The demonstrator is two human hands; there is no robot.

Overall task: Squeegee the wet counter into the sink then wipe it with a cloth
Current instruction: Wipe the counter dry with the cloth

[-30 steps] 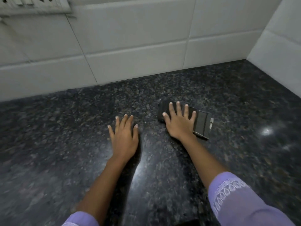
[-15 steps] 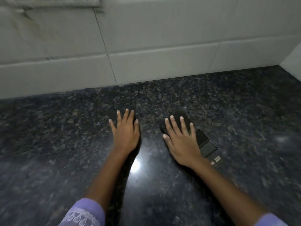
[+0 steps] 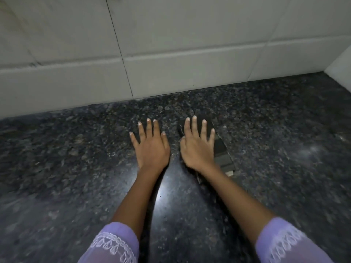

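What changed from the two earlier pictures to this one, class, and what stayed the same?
The dark cloth under the right hand turned from lying crosswise to pointing away toward the wall, its far end nearer the tiles. Nothing was picked up or released. The left hand stayed flat on the counter.

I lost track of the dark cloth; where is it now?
In the head view, the dark cloth lies flat on the granite counter right of centre, pressed under the right hand, beside the left hand, near the tiled wall.
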